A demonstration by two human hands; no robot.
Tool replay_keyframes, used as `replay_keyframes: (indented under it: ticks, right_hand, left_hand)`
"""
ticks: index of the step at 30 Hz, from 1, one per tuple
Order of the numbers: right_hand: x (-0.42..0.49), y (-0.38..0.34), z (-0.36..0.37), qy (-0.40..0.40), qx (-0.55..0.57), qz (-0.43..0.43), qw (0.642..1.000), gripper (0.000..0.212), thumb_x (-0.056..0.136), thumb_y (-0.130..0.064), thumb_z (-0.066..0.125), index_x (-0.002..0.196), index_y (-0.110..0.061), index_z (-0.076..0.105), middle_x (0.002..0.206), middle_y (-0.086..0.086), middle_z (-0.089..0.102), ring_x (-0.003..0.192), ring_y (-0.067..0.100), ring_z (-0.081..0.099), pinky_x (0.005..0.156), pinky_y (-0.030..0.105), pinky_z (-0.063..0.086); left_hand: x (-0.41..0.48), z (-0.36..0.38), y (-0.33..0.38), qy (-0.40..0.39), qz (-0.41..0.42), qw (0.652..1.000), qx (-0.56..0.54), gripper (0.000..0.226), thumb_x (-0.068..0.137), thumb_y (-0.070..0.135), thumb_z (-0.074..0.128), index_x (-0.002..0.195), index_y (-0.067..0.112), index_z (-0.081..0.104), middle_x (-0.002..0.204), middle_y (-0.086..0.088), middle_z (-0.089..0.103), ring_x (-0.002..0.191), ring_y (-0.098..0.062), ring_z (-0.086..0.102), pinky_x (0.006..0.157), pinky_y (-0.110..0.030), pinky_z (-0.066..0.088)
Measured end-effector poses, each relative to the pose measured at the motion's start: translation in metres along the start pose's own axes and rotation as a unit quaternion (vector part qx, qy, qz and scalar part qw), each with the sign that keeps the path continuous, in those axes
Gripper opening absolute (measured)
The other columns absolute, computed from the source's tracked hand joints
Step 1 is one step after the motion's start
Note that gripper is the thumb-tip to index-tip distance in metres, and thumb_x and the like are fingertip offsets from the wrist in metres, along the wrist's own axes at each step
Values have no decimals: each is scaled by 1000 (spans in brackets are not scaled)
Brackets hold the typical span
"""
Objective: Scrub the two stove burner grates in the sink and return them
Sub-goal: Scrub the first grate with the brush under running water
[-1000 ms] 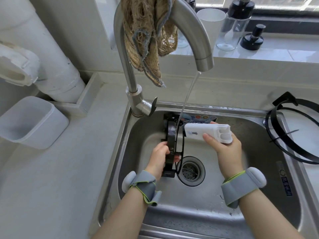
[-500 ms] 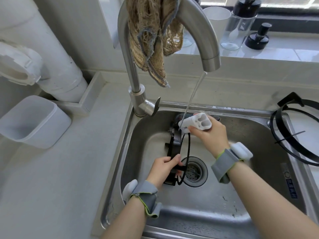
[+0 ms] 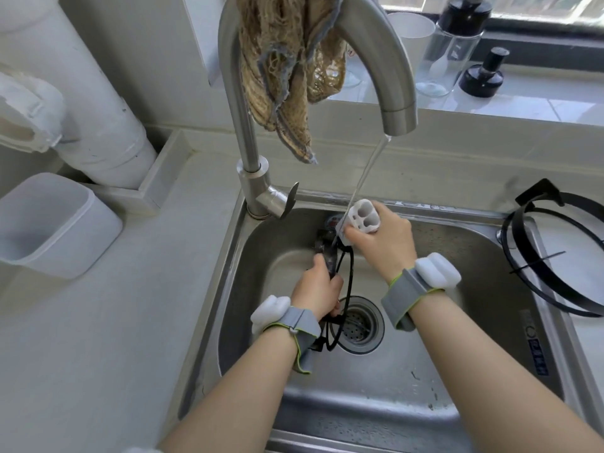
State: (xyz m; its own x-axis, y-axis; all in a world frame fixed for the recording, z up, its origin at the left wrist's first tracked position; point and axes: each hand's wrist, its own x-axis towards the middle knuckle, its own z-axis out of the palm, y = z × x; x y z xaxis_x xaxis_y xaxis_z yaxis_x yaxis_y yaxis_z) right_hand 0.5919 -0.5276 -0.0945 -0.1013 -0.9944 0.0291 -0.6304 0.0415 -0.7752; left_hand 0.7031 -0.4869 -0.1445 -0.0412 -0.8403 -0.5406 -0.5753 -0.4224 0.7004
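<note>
The left hand (image 3: pixel 316 289) grips one black burner grate (image 3: pixel 330 259), fingers curled round its band, and holds it standing on edge inside the steel sink (image 3: pixel 510 364), just left of the drain strainer (image 3: pixel 358 323). The grate's lower end reaches the basin floor beside the strainer. The right hand (image 3: pixel 380 243) closes round a white scrub brush (image 3: pixel 361 220), whose hollow end faces the camera; the brush head meets the top of the grate, though the contact itself is partly hidden. Water (image 3: pixel 367 171) runs from the curved faucet (image 3: pixel 389 67) and falls onto the brush and the grate's upper edge. A worn mesh cloth (image 3: pixel 287 67) hangs over the faucet's neck. The second burner grate (image 3: pixel 555 291) lies flat on the counter to the right of the sink, well apart from both hands. Each wrist carries a grey band with a white pod. A white plastic container (image 3: pixel 49 223) sits on the counter at left, below a white pipe (image 3: pixel 98 103). A clear bottle (image 3: pixel 454 40) and a small black bottle (image 3: pixel 483 75) stand on the windowsill.
</note>
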Motion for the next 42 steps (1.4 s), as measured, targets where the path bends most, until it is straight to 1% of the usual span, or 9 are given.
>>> replay_keyframes:
  ticks: [7,13,17,22,26,29,33,35,42]
  right_hand:
    - [19,-17,3,-172,-42,-74,981,17,74,-23,69,89,-20,63,75,-7,62,77,15,58,65,24,40]
    - [32,-11,-25,-191,-201,-58,959,17,72,-22,68,83,-15,57,73,3,57,72,27,53,59,27,35]
    - [17,1,-18,-136,-54,-42,988,13,74,-18,70,84,-13,62,72,0,60,72,19,54,60,27,37]
    - [11,13,-7,-53,111,54,991,16,73,-14,71,75,-22,58,73,-8,61,74,12,55,67,25,43]
    - [13,14,-2,-120,208,57,969,25,75,-6,70,66,-28,63,70,-12,67,72,1,62,65,19,50]
    - [12,19,15,-145,266,103,948,20,77,-3,70,77,-22,65,91,10,70,90,22,67,76,40,57]
    - [16,27,22,-12,340,206,918,10,79,-10,70,75,-16,63,74,5,68,59,13,68,52,28,57]
    - [19,34,21,31,326,233,916,10,77,-15,71,73,-15,62,72,5,67,56,16,67,50,28,56]
    - [19,43,15,-63,315,286,903,14,82,-15,65,83,-4,57,64,14,64,44,23,64,42,27,52]
  left_hand:
    - [2,4,1,13,-8,1000,5,21,95,13,36,114,11,30,73,-14,60,41,-19,51,57,-34,52]
    - [2,4,2,18,-3,1000,0,12,93,12,37,103,12,30,71,-11,56,44,-23,53,60,-39,54]
    - [4,5,1,25,-2,999,-26,13,94,12,37,105,11,31,59,-7,54,39,-18,51,49,-30,50]
    - [4,5,2,23,6,999,-26,9,93,12,37,100,12,32,61,-9,54,40,-21,50,58,-36,53]
    - [-3,9,-4,67,0,996,-60,7,95,16,39,99,12,36,62,-9,57,38,-17,50,51,-30,50]
    - [-12,11,-16,121,-14,987,-107,7,95,20,42,96,13,41,56,-6,57,29,-9,47,40,-21,44]
    - [-10,0,-20,122,-21,984,-125,10,96,21,41,98,11,41,52,-3,57,26,-6,46,38,-14,42]
    - [-8,-4,-19,120,-17,984,-132,11,96,22,40,99,11,40,52,-3,56,26,-6,46,39,-14,42]
    - [-4,-7,-11,102,-17,988,-117,14,96,21,37,101,8,38,52,-5,55,25,-6,46,35,-12,39]
